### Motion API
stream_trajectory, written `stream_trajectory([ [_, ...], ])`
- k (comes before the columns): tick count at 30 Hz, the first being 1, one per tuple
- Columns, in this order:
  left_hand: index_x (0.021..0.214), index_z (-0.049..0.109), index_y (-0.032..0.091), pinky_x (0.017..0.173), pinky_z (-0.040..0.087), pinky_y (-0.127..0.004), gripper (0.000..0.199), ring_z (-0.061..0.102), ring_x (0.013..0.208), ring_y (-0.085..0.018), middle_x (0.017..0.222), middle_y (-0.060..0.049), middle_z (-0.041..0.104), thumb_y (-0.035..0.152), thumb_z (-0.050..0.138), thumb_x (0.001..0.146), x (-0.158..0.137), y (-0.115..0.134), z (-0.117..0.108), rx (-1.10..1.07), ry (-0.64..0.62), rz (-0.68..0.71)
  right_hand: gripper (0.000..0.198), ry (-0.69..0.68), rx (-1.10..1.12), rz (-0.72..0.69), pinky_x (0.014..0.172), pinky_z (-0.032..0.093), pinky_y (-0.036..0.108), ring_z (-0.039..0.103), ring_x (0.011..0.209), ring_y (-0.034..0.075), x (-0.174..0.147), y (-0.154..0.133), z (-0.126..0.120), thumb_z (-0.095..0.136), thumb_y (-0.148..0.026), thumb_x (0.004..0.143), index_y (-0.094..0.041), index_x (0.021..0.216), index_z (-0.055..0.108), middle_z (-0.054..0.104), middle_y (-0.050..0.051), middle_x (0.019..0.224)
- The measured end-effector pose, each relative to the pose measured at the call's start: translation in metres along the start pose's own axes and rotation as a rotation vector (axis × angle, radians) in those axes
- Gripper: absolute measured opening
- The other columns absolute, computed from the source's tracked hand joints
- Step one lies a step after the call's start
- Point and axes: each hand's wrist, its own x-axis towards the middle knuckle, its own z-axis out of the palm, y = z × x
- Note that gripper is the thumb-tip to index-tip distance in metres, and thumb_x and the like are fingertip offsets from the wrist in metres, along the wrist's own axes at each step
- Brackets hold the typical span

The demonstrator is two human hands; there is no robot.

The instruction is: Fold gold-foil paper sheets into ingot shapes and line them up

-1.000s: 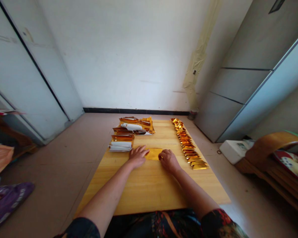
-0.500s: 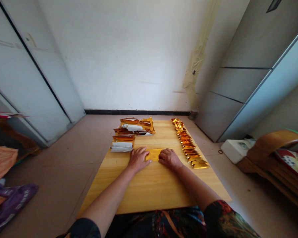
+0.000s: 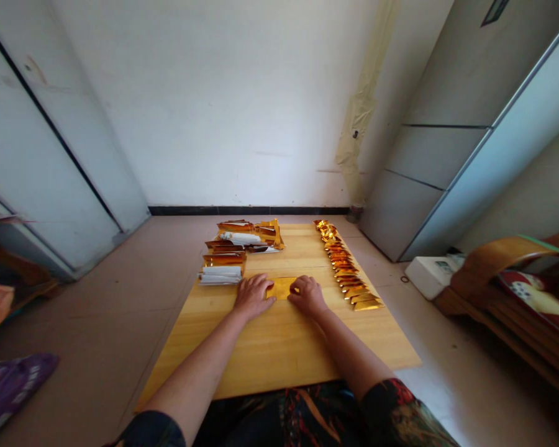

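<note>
A small sheet of gold foil paper (image 3: 280,288) lies on the wooden table between my two hands. My left hand (image 3: 254,295) covers its left end, with curved fingers and the thumb at the lower corner. At the other end, my right hand (image 3: 309,297) has its thumb and fingers closed on the right edge. Both hands rest low at the tabletop. Beside my left hand sits a bundle of white-backed papers (image 3: 220,275). To the right of my right hand runs a row of folded gold foil pieces (image 3: 349,273), overlapping one another.
More gold and white paper bundles (image 3: 249,237) lie at the table's far left. The wooden table (image 3: 279,354) reaches my lap. Behind it is a white wall (image 3: 214,124); a grey fridge (image 3: 428,136) stands right, near a white box (image 3: 428,276) and a wooden seat (image 3: 503,292). A purple bag (image 3: 16,388) lies left.
My right fingers have curled more tightly at the gold paper's right edge. The whole view has shifted slightly, so everything appears a little further left.
</note>
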Motion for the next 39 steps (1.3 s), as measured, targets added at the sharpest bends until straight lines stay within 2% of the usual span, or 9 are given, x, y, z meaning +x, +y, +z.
stream_trajectory([
  [3, 0.118, 0.055, 0.030, 0.108, 0.025, -0.045, 0.042, 0.037, 0.130, -0.024, 0.141, -0.003, 0.043, 0.042, 0.055, 0.077, 0.002, -0.002, -0.004, -0.022, -0.054, -0.003, 0.012, 0.008, 0.072, 0.021, 0.077, 0.037, 0.027, 0.054, 0.090, 0.017, 0.002, 0.004, 0.003, 0.065, -0.018, 0.070, -0.022, 0.080, 0.068, 0.064, 0.002, 0.098],
  [8, 0.121, 0.055, 0.029, 0.108, 0.026, -0.045, 0.046, 0.038, 0.130, -0.025, 0.143, -0.003, 0.042, 0.033, 0.054, 0.075, 0.001, -0.002, -0.009, -0.030, -0.084, -0.009, 0.018, -0.019, 0.079, -0.041, 0.081, 0.038, 0.027, 0.055, 0.094, 0.016, 0.001, 0.009, 0.000, 0.059, -0.011, 0.074, -0.024, 0.082, 0.069, 0.065, 0.001, 0.104],
  [11, 0.120, 0.055, 0.027, 0.107, 0.026, -0.046, 0.049, 0.038, 0.130, -0.027, 0.142, -0.005, 0.042, 0.041, 0.058, 0.073, -0.001, 0.001, -0.010, -0.025, -0.060, 0.012, 0.017, -0.035, 0.014, -0.075, 0.081, 0.038, 0.028, 0.054, 0.096, 0.018, -0.001, 0.004, -0.006, 0.056, -0.017, 0.080, -0.026, 0.084, 0.070, 0.064, 0.001, 0.105],
  [14, 0.117, 0.057, 0.025, 0.107, 0.026, -0.045, 0.052, 0.039, 0.129, -0.027, 0.141, -0.007, 0.044, 0.051, 0.060, 0.072, -0.002, 0.002, -0.009, -0.022, -0.032, 0.004, 0.012, -0.060, -0.056, -0.114, 0.079, 0.037, 0.029, 0.052, 0.098, 0.019, -0.003, -0.002, -0.013, 0.061, -0.025, 0.079, -0.026, 0.087, 0.069, 0.064, 0.002, 0.104],
  [18, 0.114, 0.058, 0.026, 0.106, 0.027, -0.044, 0.047, 0.042, 0.126, -0.026, 0.139, -0.006, 0.046, 0.051, 0.058, 0.075, 0.001, 0.001, -0.005, -0.012, -0.009, -0.006, 0.011, -0.094, -0.113, -0.163, 0.076, 0.036, 0.028, 0.052, 0.094, 0.019, -0.001, -0.004, -0.019, 0.063, -0.029, 0.079, -0.026, 0.087, 0.069, 0.065, 0.002, 0.101],
  [25, 0.112, 0.060, 0.027, 0.104, 0.029, -0.043, 0.042, 0.043, 0.125, -0.025, 0.136, -0.005, 0.050, 0.049, 0.059, 0.077, 0.002, -0.002, 0.000, -0.009, 0.029, 0.008, 0.017, -0.186, -0.287, -0.364, 0.075, 0.036, 0.026, 0.056, 0.091, 0.017, 0.011, 0.004, -0.024, 0.054, -0.032, 0.086, -0.025, 0.088, 0.070, 0.067, 0.004, 0.093],
  [31, 0.111, 0.060, 0.028, 0.106, 0.027, -0.044, 0.050, 0.041, 0.127, -0.026, 0.138, -0.004, 0.048, 0.053, 0.067, 0.069, 0.003, -0.001, 0.000, -0.018, 0.003, -0.020, 0.025, -0.357, -0.546, -0.464, 0.071, 0.039, 0.027, 0.062, 0.084, 0.019, 0.024, -0.008, -0.032, 0.046, -0.025, 0.089, -0.018, 0.091, 0.070, 0.069, 0.010, 0.092],
  [36, 0.109, 0.061, 0.028, 0.105, 0.028, -0.044, 0.051, 0.042, 0.126, -0.026, 0.137, -0.005, 0.049, 0.054, 0.068, 0.067, 0.005, 0.001, -0.002, -0.013, -0.018, -0.026, 0.022, -0.343, -0.619, -0.569, 0.070, 0.040, 0.029, 0.063, 0.082, 0.020, 0.022, -0.008, -0.028, 0.045, -0.017, 0.088, -0.015, 0.092, 0.067, 0.069, 0.013, 0.089],
  [39, 0.110, 0.061, 0.027, 0.104, 0.029, -0.043, 0.051, 0.042, 0.126, -0.026, 0.136, -0.006, 0.050, 0.054, 0.068, 0.067, 0.005, 0.002, -0.002, -0.006, -0.012, -0.009, 0.023, -0.324, -0.584, -0.535, 0.070, 0.039, 0.028, 0.062, 0.083, 0.020, 0.021, -0.005, -0.029, 0.044, -0.019, 0.090, -0.015, 0.092, 0.067, 0.069, 0.012, 0.090],
])
